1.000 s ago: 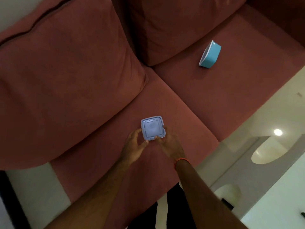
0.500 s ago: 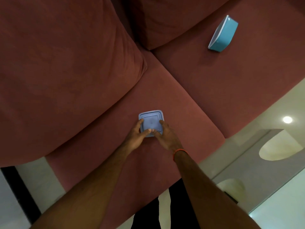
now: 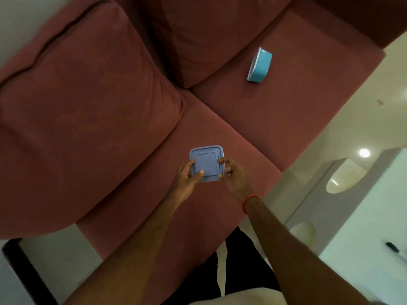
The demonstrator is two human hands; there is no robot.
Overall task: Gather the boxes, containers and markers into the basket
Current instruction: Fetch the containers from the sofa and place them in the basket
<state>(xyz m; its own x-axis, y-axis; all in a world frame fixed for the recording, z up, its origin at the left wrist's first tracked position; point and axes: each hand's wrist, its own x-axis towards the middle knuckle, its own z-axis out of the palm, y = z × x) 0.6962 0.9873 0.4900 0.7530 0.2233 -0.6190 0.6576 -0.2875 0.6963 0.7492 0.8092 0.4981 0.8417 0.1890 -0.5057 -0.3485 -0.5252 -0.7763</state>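
A square container with a pale blue lid [image 3: 207, 160] is over the near seat cushion of a red sofa [image 3: 220, 208]. My left hand [image 3: 187, 179] grips its left edge, thumb on the lid. My right hand [image 3: 234, 177] grips its right edge, fingers curled around the side. A turquoise container with a white lid [image 3: 259, 64] rests tilted on its edge on the far seat cushion, well beyond both hands. No basket or markers appear in view.
Big red back cushions [image 3: 83, 111] rise at the left and top. Glossy pale floor [image 3: 352, 133] lies to the right of the sofa. A small dark object [image 3: 393, 247] lies on a white surface at the lower right.
Both hands have closed on the sides of the blue-lidded container. The view has shifted, so the turquoise container sits lower and further left in the frame.
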